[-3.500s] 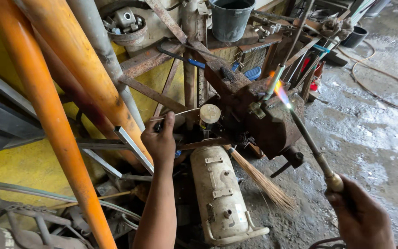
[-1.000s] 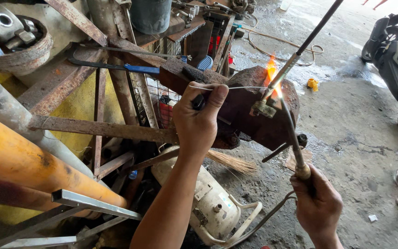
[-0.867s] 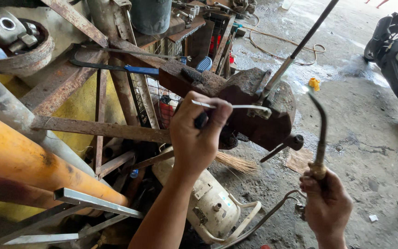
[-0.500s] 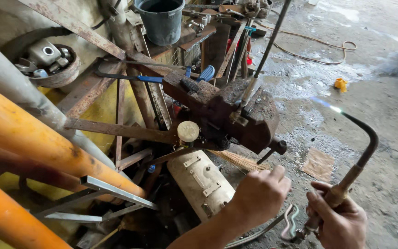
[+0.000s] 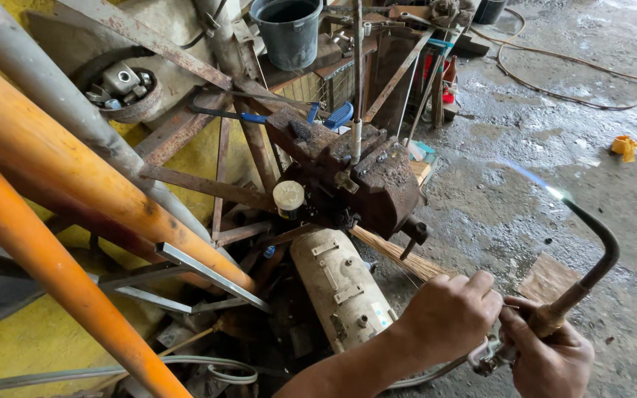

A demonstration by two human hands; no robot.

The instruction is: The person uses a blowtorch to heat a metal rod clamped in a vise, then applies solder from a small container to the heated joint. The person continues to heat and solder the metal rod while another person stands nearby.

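Since my left hand (image 5: 447,317) left the rusty vise (image 5: 363,180), it now pinches the lit torch (image 5: 587,258) valve beside my right hand (image 5: 547,357), which grips the handle.

Both hands close on a torch: the right hand (image 5: 551,357) grips its brass-coloured metal handle, the left hand (image 5: 447,313) at the valve. The torch (image 5: 591,258) has a dark, matt, curved metal neck. A heavy iron vise (image 5: 363,180) is coated in rough brown rust. Under it lies a cream-painted metal cylinder (image 5: 340,291), its finish dull and grimy, beside the dry straw bristles of a broom (image 5: 396,254). Angle-iron frame bars (image 5: 208,188) are rusted and pitted. Orange-painted pipes (image 5: 75,184) look smooth but scuffed. A grey plastic bucket (image 5: 287,29) is matt. The concrete floor (image 5: 525,140) is rough, wet and glistening in patches.
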